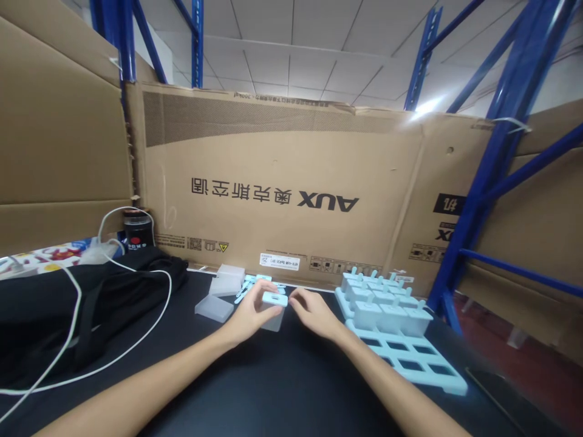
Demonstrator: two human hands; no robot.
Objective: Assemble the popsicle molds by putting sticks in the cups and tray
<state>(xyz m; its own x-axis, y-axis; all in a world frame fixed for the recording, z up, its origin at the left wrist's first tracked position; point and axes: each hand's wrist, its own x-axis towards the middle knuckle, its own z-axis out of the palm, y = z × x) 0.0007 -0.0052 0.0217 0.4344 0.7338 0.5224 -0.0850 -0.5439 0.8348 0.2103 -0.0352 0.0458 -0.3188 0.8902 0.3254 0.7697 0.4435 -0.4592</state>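
Observation:
My left hand (249,317) is wrapped round a translucent popsicle mould cup (274,311) capped with a light blue lid, held upright on the black table (255,388). My right hand (312,311) sits just right of the cup with its fingers curled toward the lid; whether it pinches anything is hidden. A light blue mould tray (410,358) lies to the right, its far slots filled with capped moulds (382,300) and its near slots empty. Loose translucent cups (214,308) and blue stick lids (251,282) lie beyond my left hand.
A large cardboard sheet printed AUX (291,200) walls off the table's far edge, with blue rack posts (483,182) at the right. At the left lie a black bag (68,303), a white cable (150,331) and a dark jar (136,233).

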